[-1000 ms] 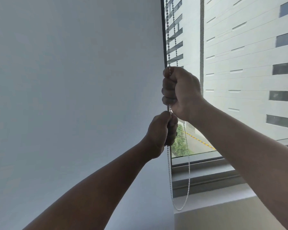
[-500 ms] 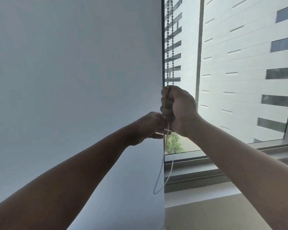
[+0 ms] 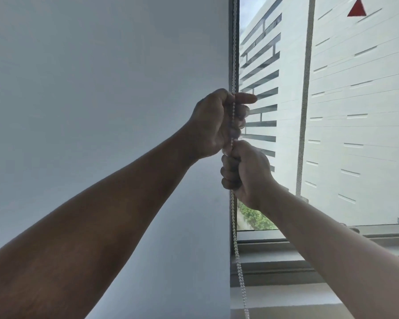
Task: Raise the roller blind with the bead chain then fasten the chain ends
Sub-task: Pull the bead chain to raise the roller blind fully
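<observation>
Swapping places since before, the left hand [image 3: 213, 122] now fists the beaded white chain [image 3: 234, 58] above; the right hand [image 3: 245, 174] grips it below, beside the smooth blind [image 3: 101, 88].

The left hand [image 3: 213, 122] gripped the chain [image 3: 234, 65] high, with the right hand [image 3: 245, 173] gripping it just below, the two touching. The chain hung on past the sill [image 3: 332, 256], beside the blind [image 3: 101, 88] covering the left.

The single head view looks forward and slightly up, close behind both raised forearms, window [image 3: 355, 111] at 2 o'clock.
</observation>
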A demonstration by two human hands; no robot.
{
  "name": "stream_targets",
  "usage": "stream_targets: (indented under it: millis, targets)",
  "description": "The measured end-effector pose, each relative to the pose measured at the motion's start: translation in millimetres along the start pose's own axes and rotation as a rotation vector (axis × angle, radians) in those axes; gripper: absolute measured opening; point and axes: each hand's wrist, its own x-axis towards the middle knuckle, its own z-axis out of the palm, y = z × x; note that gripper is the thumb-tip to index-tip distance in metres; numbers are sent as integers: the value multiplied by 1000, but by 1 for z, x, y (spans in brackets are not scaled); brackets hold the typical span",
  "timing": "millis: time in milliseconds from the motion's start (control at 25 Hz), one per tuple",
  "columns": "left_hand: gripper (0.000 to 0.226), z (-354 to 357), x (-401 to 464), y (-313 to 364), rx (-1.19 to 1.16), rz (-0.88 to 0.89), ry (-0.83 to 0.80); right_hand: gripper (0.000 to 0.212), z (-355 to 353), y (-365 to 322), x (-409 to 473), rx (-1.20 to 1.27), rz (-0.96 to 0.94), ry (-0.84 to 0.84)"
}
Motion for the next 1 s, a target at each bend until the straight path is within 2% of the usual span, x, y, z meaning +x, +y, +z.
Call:
stream_targets:
  millis: [240, 560, 640, 720, 800, 880, 1000]
  targets:
    - [30, 4, 0, -13, -17, 18, 9, 29, -3, 3, -10, -71, -8, 44]
    - [34, -31, -32, -92, 117, -93, -38, 39, -22, 82, -40, -113, 221, -4]
    - [40, -41, -42, -115, 149, -110, -42, 32, -30, 98, -49, -206, 294, -44]
    - [44, -49, -49, -130, 171, -136, -28, 26, -36, 100, -53, -415, 313, -38]
    - [43, -55, -51, -134, 179, -146, -16, 27, -39, 86, -45, -485, 238, 57]
    - [44, -58, -49, -135, 197, -153, -9, 30, -38, 57, -21, -370, 86, 158]
    - [47, -55, -48, -137, 188, -145, -12, 39, -19, 6, 21, -119, -18, 99]
